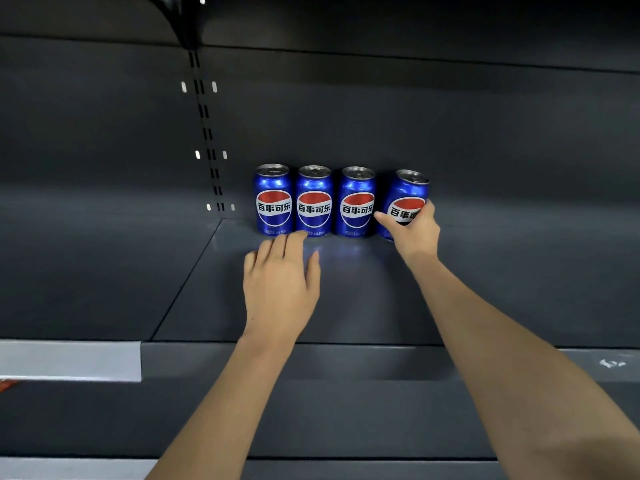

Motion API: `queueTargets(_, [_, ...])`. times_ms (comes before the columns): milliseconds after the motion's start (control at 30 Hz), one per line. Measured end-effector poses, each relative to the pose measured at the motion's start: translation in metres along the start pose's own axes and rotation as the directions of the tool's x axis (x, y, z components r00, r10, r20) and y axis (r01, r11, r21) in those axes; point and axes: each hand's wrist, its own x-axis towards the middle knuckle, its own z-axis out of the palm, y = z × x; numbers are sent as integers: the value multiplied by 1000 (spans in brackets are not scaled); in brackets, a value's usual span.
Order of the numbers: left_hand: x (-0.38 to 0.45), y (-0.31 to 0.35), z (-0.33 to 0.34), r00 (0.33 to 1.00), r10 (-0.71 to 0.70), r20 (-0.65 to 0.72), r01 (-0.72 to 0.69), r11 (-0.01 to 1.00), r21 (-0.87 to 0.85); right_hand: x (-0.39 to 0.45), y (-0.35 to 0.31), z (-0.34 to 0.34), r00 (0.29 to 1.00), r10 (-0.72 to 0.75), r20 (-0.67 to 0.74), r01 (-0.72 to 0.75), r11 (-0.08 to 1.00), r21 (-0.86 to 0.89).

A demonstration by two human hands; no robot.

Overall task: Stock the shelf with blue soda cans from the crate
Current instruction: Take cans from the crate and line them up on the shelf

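Observation:
Three blue soda cans (pixel 314 201) stand upright in a row at the back of the dark grey shelf (pixel 346 299). A fourth blue can (pixel 405 199) at the row's right end leans to the right. My right hand (pixel 412 230) grips this tilted can around its lower half. My left hand (pixel 280 282) lies with straight fingers on the shelf in front of the row, its fingertips reaching the bases of the two left cans. The crate is out of sight.
A slotted upright (pixel 207 133) runs down the back panel left of the cans. A neighbouring shelf board (pixel 86 278) joins on the left. The shelf's front lip (pixel 311 362) carries a pale price strip (pixel 69 360) at the left. Bare shelf stretches right of the cans.

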Motion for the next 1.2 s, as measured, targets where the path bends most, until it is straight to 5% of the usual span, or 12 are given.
queueTargets(300, [0,1,-3,1000,-21,19,22,999,-27,-7,-3,-2,992,-60,112,60,998,7])
queueTargets(567, [0,0,1,998,-54,33,55,998,-32,-1,1,-16,987,-57,150,86,978,-189])
queueTargets(1200, [5,9,-20,981,-150,127,153,988,-17,0,-9,-2,991,-32,127,62,970,-235])
